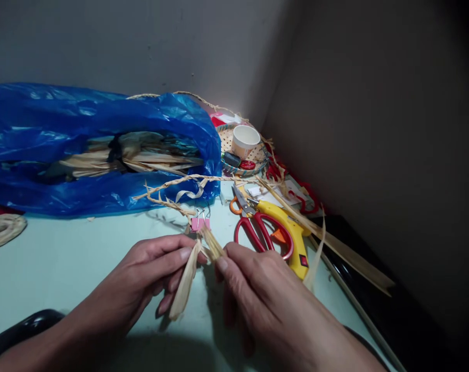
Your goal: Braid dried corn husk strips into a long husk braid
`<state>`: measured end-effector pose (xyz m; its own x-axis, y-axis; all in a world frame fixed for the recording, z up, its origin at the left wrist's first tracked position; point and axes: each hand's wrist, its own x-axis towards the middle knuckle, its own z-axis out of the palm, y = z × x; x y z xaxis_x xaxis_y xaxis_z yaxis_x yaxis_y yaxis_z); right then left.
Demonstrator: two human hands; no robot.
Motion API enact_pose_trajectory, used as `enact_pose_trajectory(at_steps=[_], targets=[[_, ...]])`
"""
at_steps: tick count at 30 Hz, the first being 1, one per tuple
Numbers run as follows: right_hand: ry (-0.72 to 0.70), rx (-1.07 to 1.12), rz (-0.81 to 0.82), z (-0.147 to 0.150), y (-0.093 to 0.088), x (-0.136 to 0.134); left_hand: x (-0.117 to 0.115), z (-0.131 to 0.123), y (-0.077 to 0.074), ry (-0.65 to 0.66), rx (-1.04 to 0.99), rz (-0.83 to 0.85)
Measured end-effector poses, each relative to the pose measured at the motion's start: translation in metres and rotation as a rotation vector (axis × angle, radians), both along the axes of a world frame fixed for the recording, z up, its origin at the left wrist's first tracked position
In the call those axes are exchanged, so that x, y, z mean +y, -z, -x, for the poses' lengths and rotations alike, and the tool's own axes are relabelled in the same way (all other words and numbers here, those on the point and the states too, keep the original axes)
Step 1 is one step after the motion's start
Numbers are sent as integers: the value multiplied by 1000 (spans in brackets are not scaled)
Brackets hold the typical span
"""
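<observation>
A pink binder clip [200, 223] grips the end of a thin braided cord [168, 203], and pale dry husk strips come out below it. Between its thumb and fingers, my left hand [149, 266] pinches one husk strip [185, 289], whose wide end hangs down toward me. Just to the right, my right hand [261, 284] is closed on another husk strip [213, 245], which slants up to the clip. The fingertips of both hands are close together below the clip, and some right-hand fingers are hidden.
Red-handled scissors [253, 235] and a yellow glue gun [298, 248] lie right of the clip. An open blue plastic bag [32, 134] holds bundled husks [156, 157]. Behind, a woven basket [226, 139] holds a white cup [245, 139]. A long husk strip [350, 256] crosses the right table edge.
</observation>
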<state>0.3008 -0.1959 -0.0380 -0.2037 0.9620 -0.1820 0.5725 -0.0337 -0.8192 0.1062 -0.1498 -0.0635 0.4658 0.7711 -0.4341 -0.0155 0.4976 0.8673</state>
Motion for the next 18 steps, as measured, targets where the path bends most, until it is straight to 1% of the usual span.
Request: enact_pose_trajectory(at_steps=[2,4,9,13,18], targets=[[1,25,48,5,-2,-1,0,-1,-1,3,-38,-7],[2,42,92,10,-5,-1,-1,-2,-1,24,-33,-52],[-10,67,158,17,-9,-3,0,-1,4,78,84,-133],[-19,25,125,18,-10,-3,1,0,9,102,150,-194],[-33,-114,3,20,-7,-3,1,-1,10,92,193,-193]])
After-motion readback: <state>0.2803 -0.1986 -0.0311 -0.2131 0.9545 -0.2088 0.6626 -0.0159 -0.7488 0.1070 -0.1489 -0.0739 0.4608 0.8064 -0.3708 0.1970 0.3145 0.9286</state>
